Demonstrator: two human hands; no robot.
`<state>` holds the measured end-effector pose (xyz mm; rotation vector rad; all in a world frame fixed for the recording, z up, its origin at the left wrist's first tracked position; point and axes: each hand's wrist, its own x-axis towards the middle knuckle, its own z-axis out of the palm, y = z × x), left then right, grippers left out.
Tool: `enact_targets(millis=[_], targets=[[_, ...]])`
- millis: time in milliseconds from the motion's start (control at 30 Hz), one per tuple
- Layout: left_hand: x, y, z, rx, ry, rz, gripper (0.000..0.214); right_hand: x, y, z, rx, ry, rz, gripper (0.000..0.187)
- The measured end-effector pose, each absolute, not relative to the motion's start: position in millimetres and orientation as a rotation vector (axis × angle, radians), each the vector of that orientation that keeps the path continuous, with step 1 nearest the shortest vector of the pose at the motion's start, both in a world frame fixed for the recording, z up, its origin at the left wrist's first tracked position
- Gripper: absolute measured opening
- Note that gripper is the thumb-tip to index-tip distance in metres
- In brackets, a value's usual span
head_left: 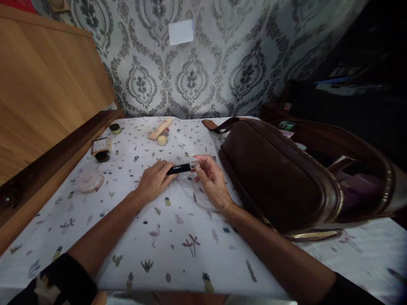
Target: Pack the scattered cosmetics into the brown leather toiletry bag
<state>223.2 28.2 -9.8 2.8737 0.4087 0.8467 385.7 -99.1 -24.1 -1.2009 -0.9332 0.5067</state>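
Note:
A slim black cosmetic tube [178, 169] with pale lettering and a shiny silver or clear end is held level above the patterned cloth. My left hand [154, 180] is closed around its black left end. At the other end, the thumb and fingers of my right hand [212, 180] pinch the shiny part. Whether that end is a cap or part of the tube, I cannot tell. Beyond my hands lie a peach-coloured carton or tube [160, 128] and a small yellow round jar [162, 140].
A brown leather bag [273, 178] stands unzipped on the right, several items inside. On the left are a pink round compact [90, 181], a glittery square case [101, 145], a dark round lid [101, 156] and a small jar [115, 128]. Wooden furniture [54, 63] borders the left side.

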Motion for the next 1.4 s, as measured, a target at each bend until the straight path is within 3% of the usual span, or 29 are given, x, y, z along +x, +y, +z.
enact_targets(millis=[133, 400, 667, 1000, 1267, 1400], targets=[[223.6, 26.2, -10.4, 2.865, 0.421, 0.812, 0.021, 388.0, -99.6, -24.6, -1.232, -0.896, 0.537, 0.042], [223.0, 28.7, -12.0, 2.874, 0.430, 0.827, 0.020, 386.1, -97.9, -21.7, -1.253, -0.852, 0.567, 0.036], [223.5, 28.4, -12.4, 2.911, 0.393, 0.907, 0.021, 384.9, -98.7, -20.0, -1.300, -0.801, 0.616, 0.051], [223.4, 27.7, -11.0, 2.930, 0.379, 0.943, 0.019, 383.9, -99.5, -17.4, -1.278, -0.776, 0.605, 0.050], [224.3, 27.0, -9.2, 3.027, 0.369, 1.024, 0.015, 382.5, -103.6, -11.5, -1.398, -0.757, 0.565, 0.065], [223.3, 29.1, -11.8, 2.997, 0.403, 0.930, 0.016, 381.9, -103.0, -11.5, -1.377, -0.760, 0.569, 0.063]])
